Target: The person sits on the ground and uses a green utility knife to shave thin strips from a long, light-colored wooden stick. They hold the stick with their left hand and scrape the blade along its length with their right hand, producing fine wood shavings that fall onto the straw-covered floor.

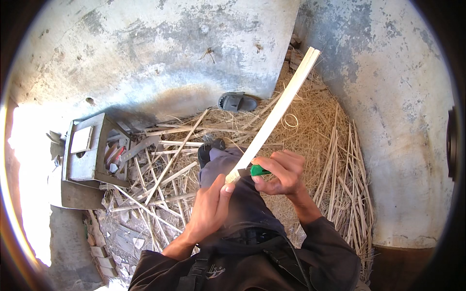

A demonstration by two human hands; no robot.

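Observation:
A long pale wooden strip (274,118), perhaps split bamboo, slants up and to the right from my lap. My left hand (210,206) pinches its lower end between thumb and fingers. That end looks rough and whittled. In my right hand (283,172) is a knife (259,170) with a green handle, its short dark blade lying against the strip just above my left fingertips. My thumb and fingers wrap round the handle and hide part of it. Beneath the strip are my dark-trousered legs (247,208).
Straw-like shavings (315,131) cover the floor, with a curled shaving (290,121) on top. Thin sticks (347,194) lie heaped at the right, others (167,179) at the left. A grey wooden box (87,150) holds odds and ends. A dark sandal (237,102) rests by the worn wall (160,53).

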